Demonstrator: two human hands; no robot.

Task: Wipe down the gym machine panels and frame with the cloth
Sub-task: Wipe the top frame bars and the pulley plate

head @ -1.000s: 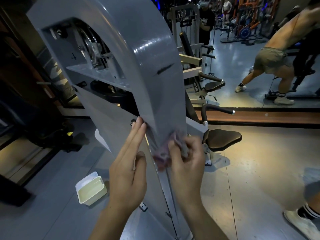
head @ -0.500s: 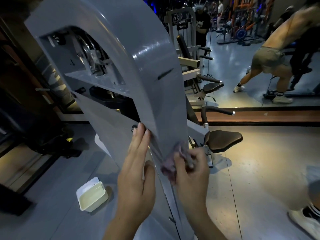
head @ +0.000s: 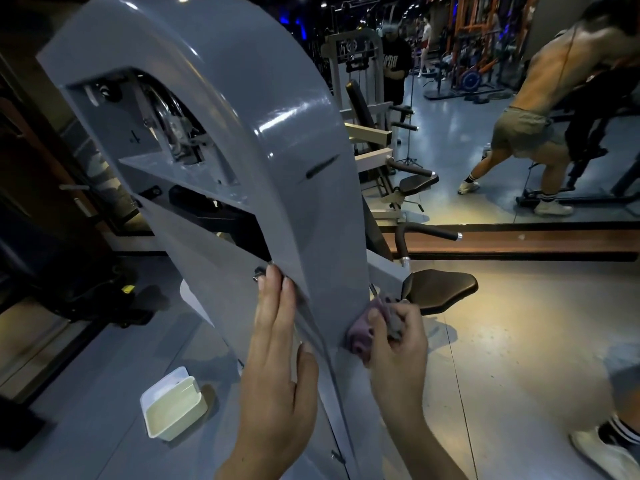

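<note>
Honestly not much to read here. The only lettering I can spot is a pale print across the chest of a black t-shirt (head: pixel 394 62) on a person standing way in the back, and it's too small and blurry to make out. The grey machine panel (head: pixel 277 140) up front has no label, logo or number showing on it.

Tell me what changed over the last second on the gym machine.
The right hand, gripping the cloth, slid across the grey panel from its middle to its right edge. The left hand stayed flat on the panel's left side. The white tub on the floor did not move.
</note>
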